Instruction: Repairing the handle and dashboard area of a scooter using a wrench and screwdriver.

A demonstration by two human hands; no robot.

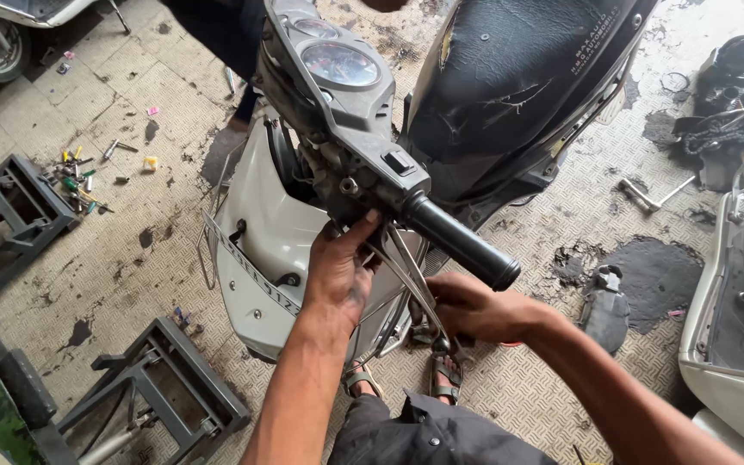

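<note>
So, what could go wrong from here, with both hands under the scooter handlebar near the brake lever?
1. The left hand is pressed up against the lever mount, so fingers could get pinched if the brake lever snaps back.
2. The right hand holds the lever's lower end; a slip might strike the sandalled feet below.
3. Loose sockets on the oily floor could cause a stumble.

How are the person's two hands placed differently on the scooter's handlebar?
The left hand reaches up, fingers at the housing beside the black grip. The right hand sits lower, holding the end of the metal brake lever. Both are bare and grimy.
</note>
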